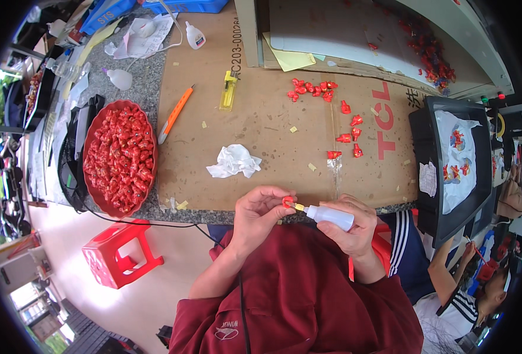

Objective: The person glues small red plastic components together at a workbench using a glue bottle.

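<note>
Ideally, with my left hand (257, 217) pinching the red piece (287, 202) by the near edge of the cardboard (284, 130) and my right hand (358, 224) gripping the bottle (333, 218), I'd steady its tip (300, 207) there and squeeze lightly.

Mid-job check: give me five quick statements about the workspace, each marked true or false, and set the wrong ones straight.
1. The right hand holds a squeeze bottle. True.
2. The left hand is empty. False: it holds a small red piece at the bottle's tip.
3. The crumpled white tissue lies inside the red bowl. False: it lies on the cardboard, to the right of the bowl.
4. The black tray has white paper in it. True.
5. The orange tool lies to the right of the tissue. False: it lies to the left of it.
</note>
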Action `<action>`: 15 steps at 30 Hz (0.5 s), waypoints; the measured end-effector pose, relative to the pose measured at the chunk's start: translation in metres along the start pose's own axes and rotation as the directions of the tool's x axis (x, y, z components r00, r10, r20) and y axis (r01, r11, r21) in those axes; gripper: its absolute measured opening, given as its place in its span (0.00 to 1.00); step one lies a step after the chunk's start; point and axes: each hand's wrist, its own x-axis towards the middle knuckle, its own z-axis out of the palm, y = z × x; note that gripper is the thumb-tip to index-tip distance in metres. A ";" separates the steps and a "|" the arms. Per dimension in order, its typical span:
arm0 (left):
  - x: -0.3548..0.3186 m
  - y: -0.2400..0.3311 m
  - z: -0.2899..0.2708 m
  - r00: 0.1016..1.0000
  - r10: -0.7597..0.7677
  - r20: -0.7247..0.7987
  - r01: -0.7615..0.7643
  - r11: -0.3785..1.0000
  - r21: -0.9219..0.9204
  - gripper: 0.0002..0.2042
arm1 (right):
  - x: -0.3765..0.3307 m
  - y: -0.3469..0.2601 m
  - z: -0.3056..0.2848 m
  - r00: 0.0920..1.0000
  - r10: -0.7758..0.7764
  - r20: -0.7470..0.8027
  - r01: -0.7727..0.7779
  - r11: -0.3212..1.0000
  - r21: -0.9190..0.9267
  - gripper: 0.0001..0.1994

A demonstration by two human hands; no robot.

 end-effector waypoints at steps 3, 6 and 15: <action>0.000 0.002 0.001 1.000 -0.014 -0.011 0.014 1.000 -0.020 0.12 | 0.000 -0.001 -0.002 0.999 0.042 0.029 -0.042 0.999 0.007 0.14; 0.000 0.003 0.001 1.000 -0.006 -0.017 0.006 1.000 -0.004 0.12 | -0.001 0.000 -0.005 0.999 0.007 0.036 -0.007 1.000 -0.004 0.16; 0.000 0.004 0.000 0.998 0.028 -0.047 -0.027 1.000 0.009 0.11 | 0.000 -0.001 -0.006 0.999 -0.017 0.045 0.016 1.000 0.015 0.16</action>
